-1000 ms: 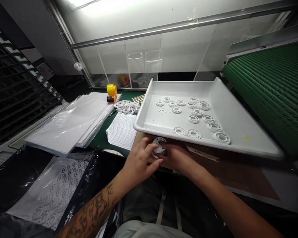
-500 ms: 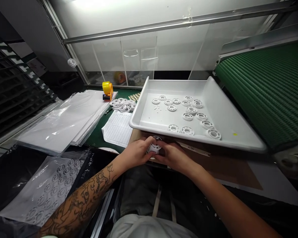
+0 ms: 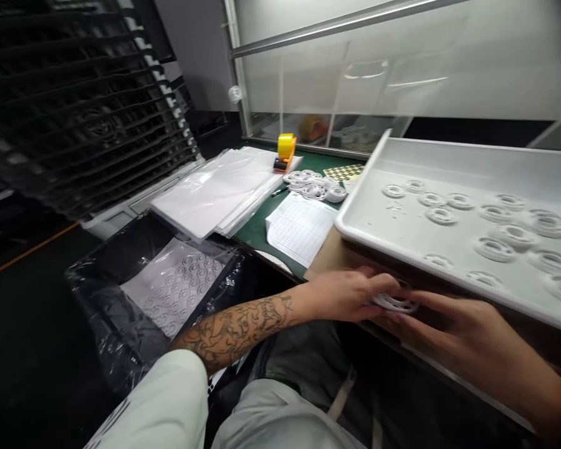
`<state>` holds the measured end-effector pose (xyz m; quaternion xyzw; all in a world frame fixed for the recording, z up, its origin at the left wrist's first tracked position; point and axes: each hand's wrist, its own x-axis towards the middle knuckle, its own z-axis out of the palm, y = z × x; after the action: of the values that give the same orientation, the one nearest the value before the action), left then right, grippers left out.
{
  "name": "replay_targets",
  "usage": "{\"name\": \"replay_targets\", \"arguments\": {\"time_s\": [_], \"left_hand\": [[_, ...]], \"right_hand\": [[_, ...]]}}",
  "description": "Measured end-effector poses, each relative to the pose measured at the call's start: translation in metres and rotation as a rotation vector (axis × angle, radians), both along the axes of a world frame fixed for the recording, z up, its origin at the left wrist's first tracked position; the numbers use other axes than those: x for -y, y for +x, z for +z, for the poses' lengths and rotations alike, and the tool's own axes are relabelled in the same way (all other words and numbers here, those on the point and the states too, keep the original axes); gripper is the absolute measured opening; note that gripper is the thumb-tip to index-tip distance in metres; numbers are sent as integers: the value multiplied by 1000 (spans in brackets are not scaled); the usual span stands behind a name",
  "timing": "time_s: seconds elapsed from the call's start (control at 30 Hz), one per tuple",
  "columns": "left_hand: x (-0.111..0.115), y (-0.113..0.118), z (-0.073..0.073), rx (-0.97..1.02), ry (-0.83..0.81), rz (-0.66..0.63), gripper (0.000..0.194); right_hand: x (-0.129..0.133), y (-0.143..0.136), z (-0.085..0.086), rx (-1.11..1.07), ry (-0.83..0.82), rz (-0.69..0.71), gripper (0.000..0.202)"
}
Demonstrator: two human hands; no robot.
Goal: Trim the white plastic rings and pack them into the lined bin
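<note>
Between both hands, just in front of the tray, is a white plastic ring (image 3: 396, 304) with a slotted face. My left hand (image 3: 350, 294) grips its left side with fingers closed. From the right, my right hand (image 3: 467, 330) pinches the same ring between thumb and fingers. Motion blurs the ring and fingertips a little. Behind them stands a white tray (image 3: 393, 234) with several similar rings (image 3: 442, 215) lying flat in it, and some small white scraps near its left side.
Left of the tray, a pile of rings (image 3: 311, 185) and a gridded sheet (image 3: 299, 227) lie on the green table. Farther left are a tape dispenser (image 3: 285, 153) and stacked plastic-wrapped white sheets (image 3: 215, 193). A black-lined bin (image 3: 98, 299) holds a bag of rings (image 3: 177, 287).
The view has swung left, bringing more of the bin into sight and cutting off the tray's right side. Both hands still hold the ring, which has tipped flatter.
</note>
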<state>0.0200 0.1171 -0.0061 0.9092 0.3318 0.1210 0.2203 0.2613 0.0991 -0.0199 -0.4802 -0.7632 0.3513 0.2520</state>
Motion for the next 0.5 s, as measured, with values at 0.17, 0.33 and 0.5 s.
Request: {"name": "replay_targets", "arguments": {"time_s": [0.17,0.33,0.5], "left_hand": [[-5,-2,-6,-19,15,2,41],[-5,-3,-6,-62,39,9,46],[-15,-3,6,-152,30,-70,41]], "right_hand": [[-2,15,-36,-28,175,-87,52],[-1,-1,-36,96,372,-86,63],[3,-18,-39,244,29,-211,79]]}}
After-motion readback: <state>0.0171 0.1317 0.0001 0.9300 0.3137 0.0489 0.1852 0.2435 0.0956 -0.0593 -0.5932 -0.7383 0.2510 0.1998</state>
